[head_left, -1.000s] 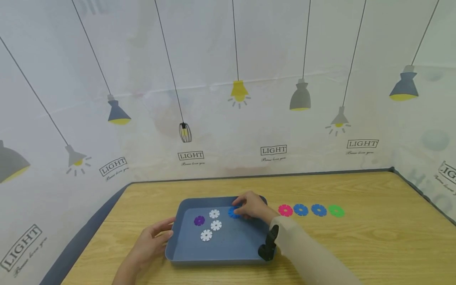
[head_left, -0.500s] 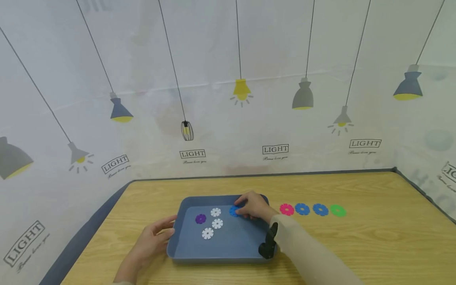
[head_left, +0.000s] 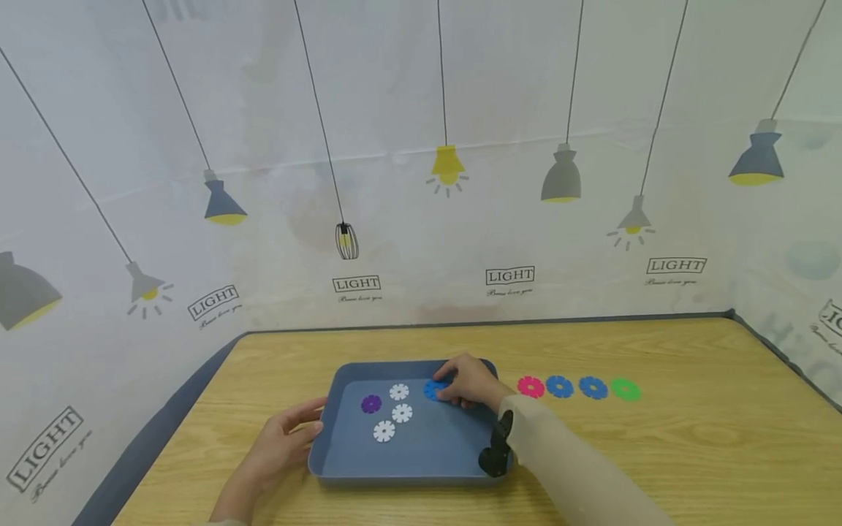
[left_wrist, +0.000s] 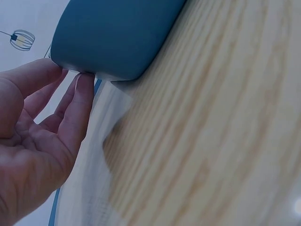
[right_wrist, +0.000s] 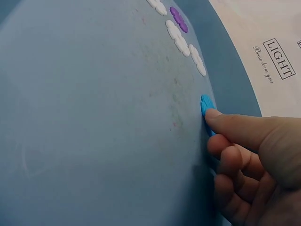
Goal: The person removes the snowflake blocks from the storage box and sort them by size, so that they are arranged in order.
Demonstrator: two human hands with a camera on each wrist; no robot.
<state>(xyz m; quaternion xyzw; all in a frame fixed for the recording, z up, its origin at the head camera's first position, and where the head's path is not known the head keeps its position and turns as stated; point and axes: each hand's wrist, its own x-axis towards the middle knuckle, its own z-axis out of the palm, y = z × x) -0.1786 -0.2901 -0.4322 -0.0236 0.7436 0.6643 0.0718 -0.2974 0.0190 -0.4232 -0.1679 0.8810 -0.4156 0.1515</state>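
In the head view, my right hand [head_left: 470, 381] reaches into the back right of a blue-grey tray [head_left: 421, 464] and pinches a blue notched plastic disc [head_left: 432, 389]. The right wrist view shows the thumb pressed on this blue disc [right_wrist: 206, 102], low over the tray floor, its lower part hidden by the fingers. My left hand [head_left: 283, 442] touches the tray's left wall from outside. Up close, its thumb and fingertips rest against the outer wall [left_wrist: 113, 37], not wrapped round it. A purple disc [head_left: 371, 404] and three white discs [head_left: 402, 413] lie flat inside the tray.
Right of the tray, a pink disc [head_left: 531, 387], two blue discs [head_left: 593, 388] and a green disc [head_left: 626, 389] lie in a row on the wooden table [head_left: 691, 453]. A wall covering [head_left: 408, 241] printed with lamps stands behind the table. A black wrist camera [head_left: 496, 449] overlaps the tray's right side.
The head view has shifted slightly. Both hands keep their places: the right fingers stay on the blue disc and the left hand stays at the tray wall.
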